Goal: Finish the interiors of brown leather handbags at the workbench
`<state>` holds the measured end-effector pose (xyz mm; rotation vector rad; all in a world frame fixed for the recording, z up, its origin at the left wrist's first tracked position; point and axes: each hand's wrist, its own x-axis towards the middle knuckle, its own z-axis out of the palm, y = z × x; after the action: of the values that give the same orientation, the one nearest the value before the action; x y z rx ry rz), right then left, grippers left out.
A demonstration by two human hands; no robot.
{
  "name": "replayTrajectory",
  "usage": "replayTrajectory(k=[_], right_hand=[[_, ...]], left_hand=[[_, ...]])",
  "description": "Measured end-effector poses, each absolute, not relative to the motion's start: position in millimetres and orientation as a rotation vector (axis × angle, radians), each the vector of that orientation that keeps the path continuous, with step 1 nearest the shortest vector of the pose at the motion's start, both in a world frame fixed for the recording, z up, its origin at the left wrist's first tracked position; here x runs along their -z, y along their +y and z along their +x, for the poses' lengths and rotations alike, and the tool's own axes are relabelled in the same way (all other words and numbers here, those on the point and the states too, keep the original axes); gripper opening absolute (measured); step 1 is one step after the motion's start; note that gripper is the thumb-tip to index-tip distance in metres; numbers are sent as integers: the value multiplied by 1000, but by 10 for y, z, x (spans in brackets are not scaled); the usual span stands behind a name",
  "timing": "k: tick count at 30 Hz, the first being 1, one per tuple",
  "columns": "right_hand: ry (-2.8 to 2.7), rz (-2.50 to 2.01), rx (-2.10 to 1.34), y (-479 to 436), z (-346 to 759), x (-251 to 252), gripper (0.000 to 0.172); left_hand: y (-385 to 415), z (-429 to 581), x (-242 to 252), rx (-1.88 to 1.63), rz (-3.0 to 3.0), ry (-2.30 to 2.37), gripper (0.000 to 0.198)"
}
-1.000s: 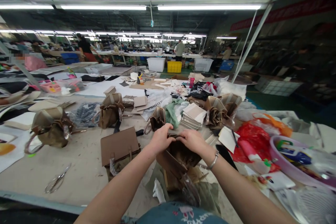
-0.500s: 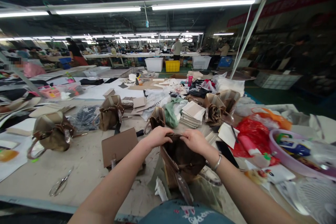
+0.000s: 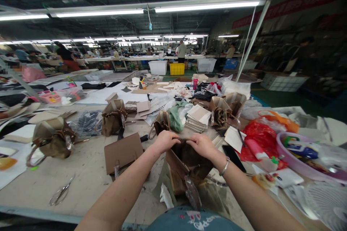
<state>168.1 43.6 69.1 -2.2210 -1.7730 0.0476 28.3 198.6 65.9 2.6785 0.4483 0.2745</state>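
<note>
A brown handbag (image 3: 177, 164) stands upright on the table right in front of me, its dark inside facing up. My left hand (image 3: 167, 141) pinches the far rim of its opening. Close beside it, my right hand (image 3: 200, 145) grips the same rim, thumb inside the bag. A plastic-wrapped piece (image 3: 193, 191) hangs at the bag's near side. Left of the bag lies a brown flat panel (image 3: 123, 151). Just beyond my hands sits a smaller-looking brown bag (image 3: 162, 121).
Scissors (image 3: 61, 190) lie at the left front. More brown bags (image 3: 52, 139) stand on the table, near a stack of beige panels (image 3: 197, 117). To the right are a red plastic bag (image 3: 261, 133), a pink basin (image 3: 282, 144) and a white fan (image 3: 326, 202).
Both hands keep their hold on the rim and have barely moved. The bag's front edge and the plastic-wrapped piece have shifted slightly. The whole view has drifted a little.
</note>
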Motion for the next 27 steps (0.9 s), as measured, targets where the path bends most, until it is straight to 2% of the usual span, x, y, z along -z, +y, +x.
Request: replayTrajectory(k=[10, 15, 20, 24, 27], right_hand=[[-1747, -2037, -243, 386, 1772, -687, 43], [-1865, -2218, -143, 575, 1663, -735, 32], [-1858, -2307, -17, 674, 1614, -720, 30], [-1849, -2319, -34, 673, 1603, -738, 29], [-1809, -2357, -66, 678, 1575, -743, 30]], left_hand=[[1944, 337, -656, -318, 2733, 450, 20], [1947, 311, -681, -269, 2689, 471, 21], [1983, 138, -766, -138, 2650, 687, 54], [2101, 82, -816, -19, 2704, 616, 23], [2202, 121, -826, -20, 2656, 479, 18]])
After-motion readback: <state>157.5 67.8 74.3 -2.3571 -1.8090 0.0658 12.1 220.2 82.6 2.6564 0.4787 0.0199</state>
